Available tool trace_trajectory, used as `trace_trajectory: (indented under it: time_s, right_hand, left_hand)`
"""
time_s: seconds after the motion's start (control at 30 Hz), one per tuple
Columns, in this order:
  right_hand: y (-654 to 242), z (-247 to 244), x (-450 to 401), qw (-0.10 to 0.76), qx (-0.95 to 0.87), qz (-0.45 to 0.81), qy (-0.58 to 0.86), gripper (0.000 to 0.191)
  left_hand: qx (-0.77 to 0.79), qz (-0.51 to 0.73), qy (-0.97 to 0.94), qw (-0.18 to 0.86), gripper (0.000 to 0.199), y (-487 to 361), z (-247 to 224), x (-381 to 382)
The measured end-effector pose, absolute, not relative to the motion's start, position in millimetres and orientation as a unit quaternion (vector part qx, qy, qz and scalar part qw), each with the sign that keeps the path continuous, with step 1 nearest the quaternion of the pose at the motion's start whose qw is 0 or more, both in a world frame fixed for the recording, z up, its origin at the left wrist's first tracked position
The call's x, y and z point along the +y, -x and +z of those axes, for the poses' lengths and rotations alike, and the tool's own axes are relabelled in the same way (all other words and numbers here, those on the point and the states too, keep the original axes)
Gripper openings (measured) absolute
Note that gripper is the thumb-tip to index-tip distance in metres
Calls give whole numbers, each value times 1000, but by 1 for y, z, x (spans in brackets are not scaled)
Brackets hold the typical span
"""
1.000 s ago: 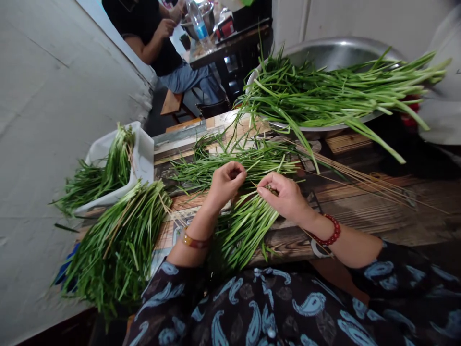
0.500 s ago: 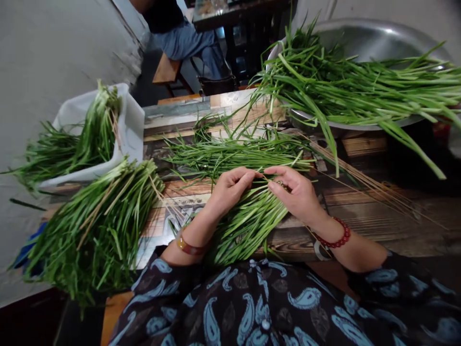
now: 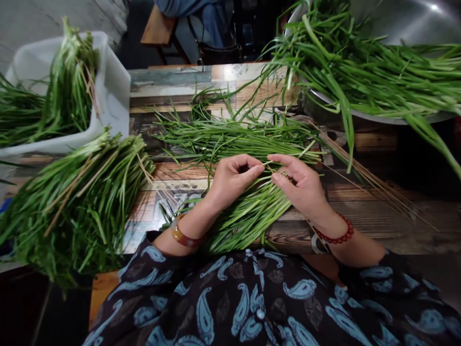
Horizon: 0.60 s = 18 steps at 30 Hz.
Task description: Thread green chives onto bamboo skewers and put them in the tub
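Above the loose chives (image 3: 252, 216), both hands nearly meeting, fingertips pinched (image 3: 258, 168).

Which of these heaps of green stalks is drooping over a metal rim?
The big heap at upper right, in the shiny basin. The others are in or beside the white bin, or mid-table.

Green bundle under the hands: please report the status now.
Left hand pinching thin strand. Right hand close by, grip unclear. Green bundle lies below both hands; loose greens just beyond.
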State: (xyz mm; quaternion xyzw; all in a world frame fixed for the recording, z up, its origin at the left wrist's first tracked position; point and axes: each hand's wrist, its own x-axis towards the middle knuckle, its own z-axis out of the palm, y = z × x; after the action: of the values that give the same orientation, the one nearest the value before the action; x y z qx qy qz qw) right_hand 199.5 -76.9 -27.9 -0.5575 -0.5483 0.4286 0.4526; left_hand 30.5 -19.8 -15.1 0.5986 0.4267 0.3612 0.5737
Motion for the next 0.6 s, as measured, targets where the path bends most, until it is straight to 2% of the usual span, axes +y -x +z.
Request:
trace_trajectory:
  time_s: [0.23, 0.6]
  right_hand:
    - [-200, -29, -75, 459, -555, 425, 549, 25]
    - [-201, -29, -75, 447, -564, 421, 552, 30]
  left_hand:
    - [414, 366, -606, 572, 15, -31, -15, -21]
    - [439, 384, -588, 561, 18, -31, -16, -21]
